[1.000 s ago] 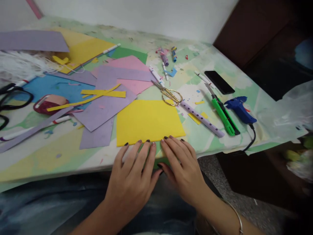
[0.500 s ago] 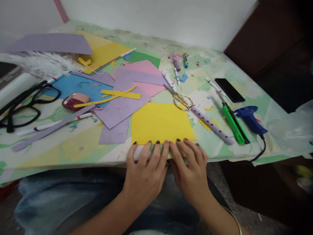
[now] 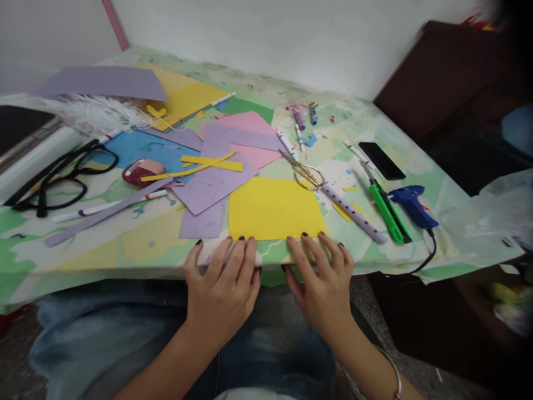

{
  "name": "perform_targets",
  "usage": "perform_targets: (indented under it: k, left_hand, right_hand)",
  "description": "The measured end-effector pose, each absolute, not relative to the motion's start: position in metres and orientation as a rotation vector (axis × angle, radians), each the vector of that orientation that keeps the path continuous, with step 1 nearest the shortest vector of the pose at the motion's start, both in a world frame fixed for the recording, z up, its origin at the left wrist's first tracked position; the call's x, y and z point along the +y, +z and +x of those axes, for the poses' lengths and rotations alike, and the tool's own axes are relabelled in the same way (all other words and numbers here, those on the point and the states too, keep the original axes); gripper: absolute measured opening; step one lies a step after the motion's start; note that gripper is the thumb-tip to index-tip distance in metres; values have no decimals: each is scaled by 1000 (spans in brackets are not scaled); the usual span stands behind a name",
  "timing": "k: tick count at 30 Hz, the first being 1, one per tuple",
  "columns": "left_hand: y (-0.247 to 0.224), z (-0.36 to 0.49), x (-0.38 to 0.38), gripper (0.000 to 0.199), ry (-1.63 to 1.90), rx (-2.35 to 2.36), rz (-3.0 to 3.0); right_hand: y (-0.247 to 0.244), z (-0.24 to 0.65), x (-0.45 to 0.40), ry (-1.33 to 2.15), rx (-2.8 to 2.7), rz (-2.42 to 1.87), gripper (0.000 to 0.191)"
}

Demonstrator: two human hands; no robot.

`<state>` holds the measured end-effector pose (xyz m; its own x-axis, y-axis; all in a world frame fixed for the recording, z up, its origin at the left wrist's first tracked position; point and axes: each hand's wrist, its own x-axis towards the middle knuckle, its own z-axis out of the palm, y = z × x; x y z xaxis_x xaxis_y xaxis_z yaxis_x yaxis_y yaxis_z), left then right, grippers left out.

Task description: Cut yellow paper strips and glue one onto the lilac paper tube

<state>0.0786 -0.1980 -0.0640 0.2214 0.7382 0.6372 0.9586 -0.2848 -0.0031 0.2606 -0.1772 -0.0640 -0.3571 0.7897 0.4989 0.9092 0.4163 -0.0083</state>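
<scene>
The yellow sheet (image 3: 275, 208) lies flat at the near side of the bench (image 3: 137, 250). The left hand (image 3: 222, 291) is at its 7 o'clock and the right hand (image 3: 325, 291) at its 5 o'clock, with fingertips at or very near its near edge. In each hand the grip is spread, pinching nothing. I think uneven pressure from the 2 hands could turn the sheet, and a pull toward 6 o'clock could bring it over the bench edge. At 1 o'clock the scissors (image 3: 297, 165) are just beside its corner, so a push that way may catch them. At 3 o'clock, past the purple stick (image 3: 353, 213), the cutter (image 3: 385, 214) shows its blade; a careless reach there could cut a finger. The glue gun's cable (image 3: 433, 244) hangs near the edge and could be snagged by a sleeve or arm.
</scene>
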Motion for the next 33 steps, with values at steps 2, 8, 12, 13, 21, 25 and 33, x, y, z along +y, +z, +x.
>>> perform_targets:
  k: [2,8,12,13,21,25,33]
  left_hand:
    - [-65,76,-199,40,-748,-1572,-2095]
    - [-69,53,-208,51,-636,-1577,-2032]
    - [-62,55,-212,55,-624,-1669,-2054]
    - [-59,59,-212,57,-635,-1702,-2067]
    - [-55,91,-199,56,-667,-1578,-2407]
    - [-57,90,-194,52,-617,-1622,-2429]
    - [-55,81,-200,48,-608,-1716,-2305]
  right_hand:
    - [-65,262,-176,-405,-2250,-1430,45]
    - [-66,281,-173,-456,-2268,-1433,47]
    - [-58,285,-178,-372,-2302,-1541,47]
    - [-55,283,-179,-344,-2308,-1570,49]
    - [-50,241,-185,-155,-2496,-1337,56]
    - [-55,245,-180,-114,-2487,-1341,55]
    - [-51,277,-175,-215,-2408,-1511,54]
